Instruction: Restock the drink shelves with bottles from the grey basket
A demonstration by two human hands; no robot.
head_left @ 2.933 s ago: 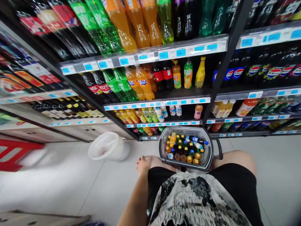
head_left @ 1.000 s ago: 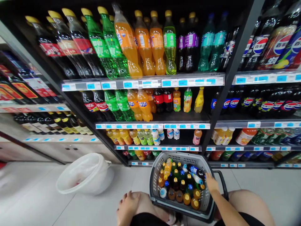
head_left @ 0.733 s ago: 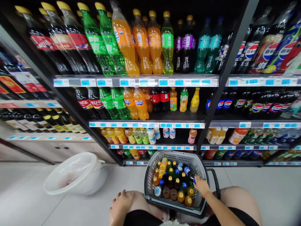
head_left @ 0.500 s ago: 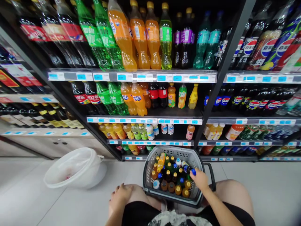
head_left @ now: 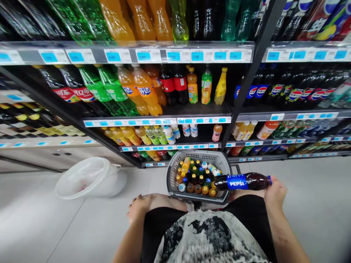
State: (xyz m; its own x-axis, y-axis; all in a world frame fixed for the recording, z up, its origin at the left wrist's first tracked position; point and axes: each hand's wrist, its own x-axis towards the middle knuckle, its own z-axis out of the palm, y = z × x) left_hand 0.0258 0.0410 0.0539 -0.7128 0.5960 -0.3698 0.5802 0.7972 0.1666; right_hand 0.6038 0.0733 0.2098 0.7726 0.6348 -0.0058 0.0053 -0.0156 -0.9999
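Observation:
A grey plastic shopping basket (head_left: 175, 168) stands on the floor before my knees, packed with several small drink bottles standing upright. My right hand (head_left: 274, 191) is closed around the cap end of a dark Pepsi bottle (head_left: 241, 181), held sideways just above the basket's right rim. My left hand (head_left: 137, 206) rests on my left knee, fingers curled over it, holding nothing.
Black shelves (head_left: 153, 54) with blue price tags carry rows of soda and juice bottles in front of me. A white plastic bucket (head_left: 87, 177) lies tipped on the pale tiled floor to the left. A black upright post (head_left: 246, 76) divides the shelving.
My right hand reached into the basket, gripped the Pepsi bottle by its cap end and lifted it out to the right. The camera tilted down; my left hand stayed on the knee.

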